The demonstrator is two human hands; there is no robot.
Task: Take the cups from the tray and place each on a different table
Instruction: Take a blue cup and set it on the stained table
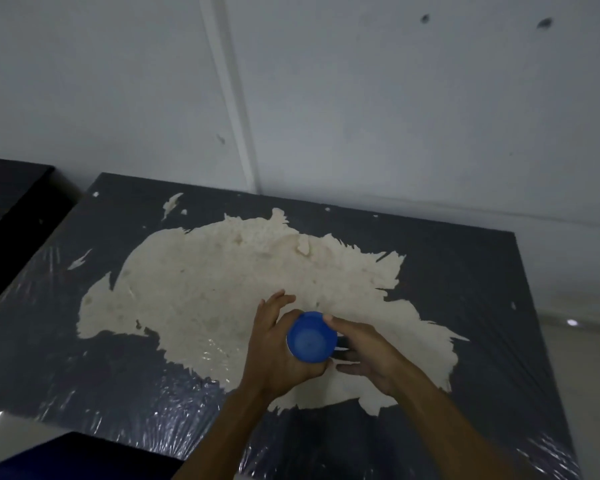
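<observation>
A blue cup [311, 337] stands upright over the middle front of a dark table [465, 306], seen from above with its mouth open. My left hand [274, 344] wraps its left side and grips it. My right hand [364, 351] touches its right side, thumb on the rim and fingers spread below. Whether the cup's base rests on the table is hidden by my hands. No tray is in view.
The dark table is wrapped in shiny plastic film and has a large worn cream patch [222, 289] across its top. A second dark table [7, 188] stands at the far left. A white wall [395, 98] rises right behind both. A dark blue object [66, 459] lies at bottom left.
</observation>
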